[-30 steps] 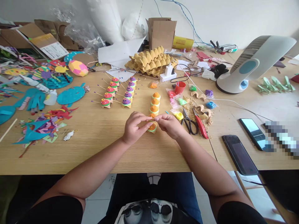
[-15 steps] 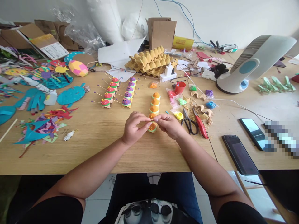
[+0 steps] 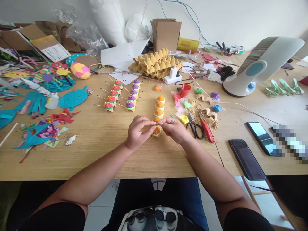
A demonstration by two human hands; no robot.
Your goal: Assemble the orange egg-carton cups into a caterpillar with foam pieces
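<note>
My left hand [image 3: 140, 131] and my right hand [image 3: 173, 129] meet above the near end of an orange egg-carton caterpillar [image 3: 159, 112]. Both pinch with thumb and forefinger, tip to tip; whatever sits between them is too small to make out. The caterpillar is a row of cups topped with orange clay over pale green bands, and its front cup bears a face. To the left stand a red-and-green caterpillar [image 3: 113, 95] and a purple-and-yellow one [image 3: 133, 95], both with thin sticks poking out.
Scissors [image 3: 194, 125], a red-handled cutter [image 3: 207, 128] and bags of coloured clay [image 3: 184, 119] lie right of my hands. Paper scraps [image 3: 48, 131] spread at left. Egg trays [image 3: 156, 64] are stacked behind. A white fan [image 3: 255, 69] and phones [image 3: 247, 159] are at the right.
Almost nothing differs. Both hands keep their fingertip pinch over the orange caterpillar, and the objects on the table stay where they were.
</note>
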